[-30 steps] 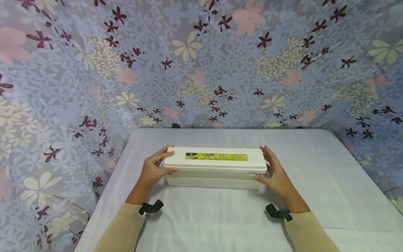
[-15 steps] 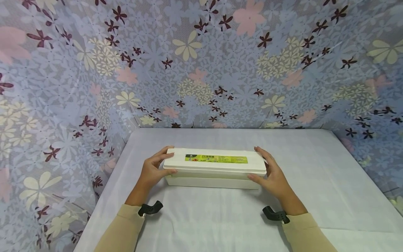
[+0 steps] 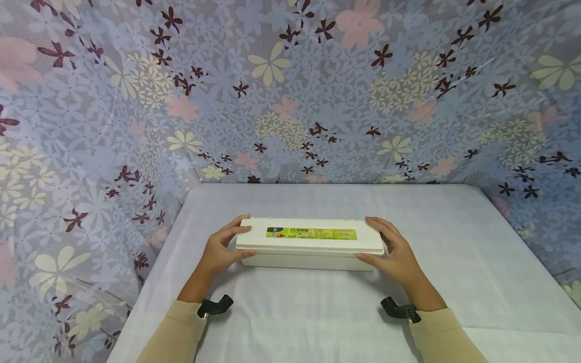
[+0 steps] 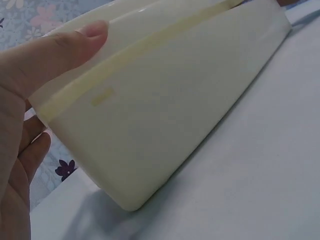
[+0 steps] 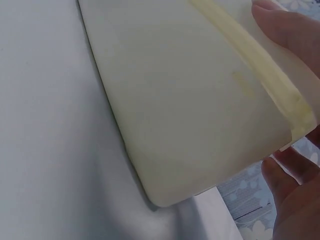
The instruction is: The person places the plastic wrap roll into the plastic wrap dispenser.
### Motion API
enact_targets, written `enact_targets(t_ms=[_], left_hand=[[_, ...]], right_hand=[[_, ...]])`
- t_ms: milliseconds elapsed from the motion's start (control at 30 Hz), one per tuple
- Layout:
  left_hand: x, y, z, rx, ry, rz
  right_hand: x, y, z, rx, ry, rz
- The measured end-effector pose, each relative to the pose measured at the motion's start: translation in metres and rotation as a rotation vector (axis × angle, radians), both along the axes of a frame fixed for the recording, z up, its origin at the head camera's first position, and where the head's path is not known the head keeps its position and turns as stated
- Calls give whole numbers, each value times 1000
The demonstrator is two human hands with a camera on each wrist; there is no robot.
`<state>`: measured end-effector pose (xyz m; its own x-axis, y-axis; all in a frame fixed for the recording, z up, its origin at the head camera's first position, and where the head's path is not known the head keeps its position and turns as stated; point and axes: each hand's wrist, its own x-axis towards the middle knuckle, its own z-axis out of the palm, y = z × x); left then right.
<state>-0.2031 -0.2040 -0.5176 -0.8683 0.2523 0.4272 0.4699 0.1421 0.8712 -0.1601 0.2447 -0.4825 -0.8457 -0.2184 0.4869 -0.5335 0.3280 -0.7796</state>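
Note:
A long white cling film box with a lid (image 3: 313, 244) sits mid-table, its yellow-green label (image 3: 310, 233) on top carrying Chinese print. Beneath the lid is the white base (image 3: 308, 262), resting on the table. My left hand (image 3: 221, 250) holds the lid's left end, thumb in front and fingers over the back edge. At the other end my right hand (image 3: 397, 253) grips the lid the same way. Both wrist views show the base's front wall (image 4: 150, 120) with a pale yellow strip (image 5: 250, 55) along the seam under the lid. The inside is hidden.
A white cloth covers the table (image 3: 308, 317). Floral fabric (image 3: 290, 101) hangs behind it and along both sides. Black wrist mounts (image 3: 215, 306) are strapped at both sleeves' cuffs.
Both hands have brought the lid down onto the base, so the gap between them has narrowed to a thin seam. My right hand first shifted slightly left along the lid.

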Motion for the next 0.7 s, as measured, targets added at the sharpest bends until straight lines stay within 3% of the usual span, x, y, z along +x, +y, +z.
enact_targets(t_ms=[233, 400, 700], left_hand=[[4, 1, 0, -51, 49, -5], [4, 3, -1, -38, 82, -36], [19, 9, 21, -19, 102, -57]], right_hand=[[6, 0, 0, 3, 9, -4], [6, 3, -9, 30, 13, -27], [-6, 13, -35, 50, 18, -31]])
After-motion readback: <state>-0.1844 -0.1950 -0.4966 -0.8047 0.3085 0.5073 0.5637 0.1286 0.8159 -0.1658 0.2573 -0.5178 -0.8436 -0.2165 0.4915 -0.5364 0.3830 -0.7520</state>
